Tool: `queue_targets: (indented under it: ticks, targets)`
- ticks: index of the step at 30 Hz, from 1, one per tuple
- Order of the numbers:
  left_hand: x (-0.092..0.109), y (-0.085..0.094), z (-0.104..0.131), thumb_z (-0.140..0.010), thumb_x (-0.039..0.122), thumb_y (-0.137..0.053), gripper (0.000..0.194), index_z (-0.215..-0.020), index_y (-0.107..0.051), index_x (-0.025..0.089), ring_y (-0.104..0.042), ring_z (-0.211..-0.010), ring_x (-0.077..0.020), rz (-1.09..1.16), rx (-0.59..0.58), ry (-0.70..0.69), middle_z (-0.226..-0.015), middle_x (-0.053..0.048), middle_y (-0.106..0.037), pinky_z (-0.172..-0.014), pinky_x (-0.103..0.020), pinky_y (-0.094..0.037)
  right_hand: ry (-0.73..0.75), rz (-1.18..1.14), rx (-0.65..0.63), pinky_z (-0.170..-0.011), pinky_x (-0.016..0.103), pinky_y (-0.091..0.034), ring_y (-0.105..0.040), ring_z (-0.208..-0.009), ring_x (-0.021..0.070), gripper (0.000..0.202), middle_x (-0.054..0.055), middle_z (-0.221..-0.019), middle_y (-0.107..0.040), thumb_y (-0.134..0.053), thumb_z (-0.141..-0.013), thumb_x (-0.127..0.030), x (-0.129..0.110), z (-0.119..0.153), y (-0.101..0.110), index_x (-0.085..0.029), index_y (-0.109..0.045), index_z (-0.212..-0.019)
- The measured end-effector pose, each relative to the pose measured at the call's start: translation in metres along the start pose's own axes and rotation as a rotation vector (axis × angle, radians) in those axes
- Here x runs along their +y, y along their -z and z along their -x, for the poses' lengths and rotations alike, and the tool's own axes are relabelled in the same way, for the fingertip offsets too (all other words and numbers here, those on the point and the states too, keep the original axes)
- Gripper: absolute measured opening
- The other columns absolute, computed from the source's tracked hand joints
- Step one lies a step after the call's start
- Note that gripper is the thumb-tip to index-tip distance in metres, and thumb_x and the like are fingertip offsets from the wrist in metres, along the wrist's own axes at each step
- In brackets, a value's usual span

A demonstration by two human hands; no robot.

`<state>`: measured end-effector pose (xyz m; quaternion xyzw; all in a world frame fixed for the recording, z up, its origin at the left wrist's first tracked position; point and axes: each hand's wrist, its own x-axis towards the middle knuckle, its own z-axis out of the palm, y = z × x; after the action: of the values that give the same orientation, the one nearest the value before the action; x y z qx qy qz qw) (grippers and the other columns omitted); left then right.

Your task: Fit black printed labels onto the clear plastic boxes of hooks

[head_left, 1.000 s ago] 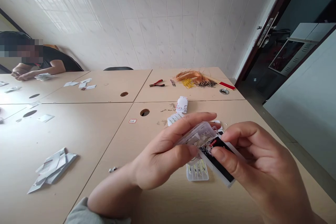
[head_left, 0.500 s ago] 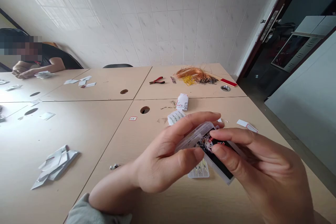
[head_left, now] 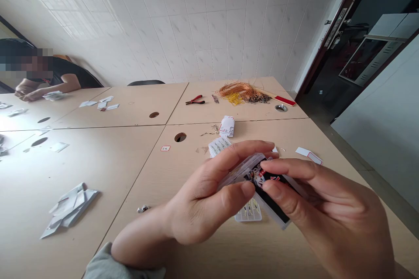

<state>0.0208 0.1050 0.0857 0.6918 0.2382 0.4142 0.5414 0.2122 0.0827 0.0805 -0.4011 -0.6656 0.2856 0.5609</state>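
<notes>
Between both hands, a clear plastic box (head_left: 240, 171) with a black printed card (head_left: 271, 198) is held tilted above the table. My left hand (head_left: 209, 200) is closed on the box's left end, thumb on the near side and fingers over the far side. My right hand (head_left: 330, 205) pinches at the card's face with thumb and forefinger, its other fingers behind the box. Below the hands lies a second clear box (head_left: 248, 212) with yellowish small pieces in its slots, partly hidden. Just beyond my left fingers is a box of small dark pieces in rows (head_left: 218, 145).
White cards (head_left: 227, 126) are stacked farther back. Red-handled pliers (head_left: 195, 100), a bundle of copper-coloured wire (head_left: 240, 91) and a red-ended stick (head_left: 284, 101) lie beyond. White packets (head_left: 70, 209) rest at left. Another person (head_left: 62, 74) sits at far left.
Both hands keep nearly the same grip on the box. The right thumb and forefinger have shifted very slightly left on the card. The camera view has moved a little.
</notes>
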Motion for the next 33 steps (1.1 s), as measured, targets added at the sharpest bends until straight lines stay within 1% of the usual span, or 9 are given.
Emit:
queue_targets:
  ticks: [4, 7, 10, 14, 17, 21, 25, 33]
  targets:
    - [0.0002, -0.0003, -0.0007, -0.099, 0.022, -0.058, 0.042, -0.14, -0.058, 0.032, -0.061, -0.123, -0.0241, -0.021, -0.005, 0.001, -0.139, -0.004, -0.064, -0.1, -0.033, -0.051, 0.0, 0.008, 0.002, -0.064, 0.014, -0.063, -0.078, -0.07, 0.0117, 0.013, -0.008, -0.087, -0.082, -0.076, -0.087, -0.027, -0.0004, -0.0018, 0.0003, -0.035, -0.077, -0.097]
    - [0.0004, -0.0009, -0.0006, -0.099, 0.023, -0.058, 0.042, -0.139, -0.058, 0.032, -0.062, -0.122, -0.0239, -0.023, -0.002, -0.002, -0.137, -0.004, -0.065, -0.1, -0.033, -0.051, 0.0, 0.009, 0.0, -0.064, 0.015, -0.063, -0.078, -0.07, 0.012, 0.013, -0.007, -0.086, -0.082, -0.076, -0.087, -0.028, -0.0002, -0.0023, 0.0004, -0.035, -0.078, -0.097]
    - [0.0, -0.0019, 0.0006, -0.1, 0.025, -0.057, 0.041, -0.14, -0.057, 0.034, -0.062, -0.12, -0.0217, -0.044, 0.005, -0.002, -0.134, -0.002, -0.066, -0.098, -0.029, -0.051, -0.002, 0.023, 0.0, -0.064, 0.014, -0.063, -0.078, -0.071, 0.0113, 0.013, -0.008, -0.087, -0.082, -0.076, -0.087, -0.028, -0.0003, -0.0019, 0.0004, -0.035, -0.078, -0.097]
    - [-0.0007, -0.0028, 0.0027, -0.102, 0.027, -0.055, 0.04, -0.141, -0.055, 0.036, -0.06, -0.122, -0.0185, -0.11, 0.019, -0.001, -0.137, 0.0, -0.064, -0.097, -0.025, -0.049, 0.005, 0.023, 0.006, -0.064, 0.013, -0.062, -0.077, -0.069, 0.0105, 0.011, -0.008, -0.085, -0.081, -0.077, -0.086, -0.029, -0.0021, -0.0022, 0.0005, -0.034, -0.078, -0.096]
    - [-0.0002, -0.0027, 0.0034, -0.103, 0.027, -0.053, 0.041, -0.142, -0.053, 0.037, -0.059, -0.123, -0.0172, -0.117, 0.008, 0.004, -0.139, 0.002, -0.063, -0.098, -0.023, -0.048, -0.014, 0.036, 0.015, -0.063, 0.012, -0.061, -0.076, -0.067, 0.0089, 0.008, -0.009, -0.082, -0.081, -0.077, -0.085, -0.03, -0.0043, -0.0035, 0.0001, -0.033, -0.078, -0.093]
    - [0.001, -0.0022, 0.003, -0.102, 0.025, -0.054, 0.041, -0.142, -0.054, 0.036, -0.059, -0.123, -0.0179, -0.109, -0.001, -0.009, -0.139, 0.001, -0.063, -0.098, -0.024, -0.048, -0.015, 0.041, 0.011, -0.061, 0.013, -0.061, -0.075, -0.063, 0.0092, 0.006, -0.008, -0.079, -0.08, -0.077, -0.086, -0.031, -0.0056, -0.0046, -0.0007, -0.033, -0.078, -0.092]
    - [0.0013, -0.0024, 0.0025, -0.103, 0.024, -0.053, 0.041, -0.142, -0.054, 0.036, -0.059, -0.124, -0.0195, -0.103, -0.005, -0.005, -0.139, -0.001, -0.063, -0.098, -0.026, -0.049, -0.009, 0.04, 0.002, -0.062, 0.008, -0.059, -0.074, -0.065, 0.0063, 0.01, -0.011, -0.081, -0.08, -0.077, -0.086, -0.028, -0.0054, -0.0049, -0.0006, -0.034, -0.077, -0.093]
    - [0.0018, -0.0033, 0.0002, -0.103, 0.025, -0.054, 0.04, -0.141, -0.055, 0.037, -0.059, -0.122, -0.016, -0.125, 0.002, -0.027, -0.134, 0.001, -0.064, -0.102, -0.023, -0.048, 0.009, 0.049, -0.018, -0.065, 0.004, -0.056, -0.074, -0.069, 0.0034, 0.012, -0.014, -0.086, -0.08, -0.075, -0.087, -0.028, -0.0019, -0.0023, 0.002, -0.036, -0.075, -0.097]
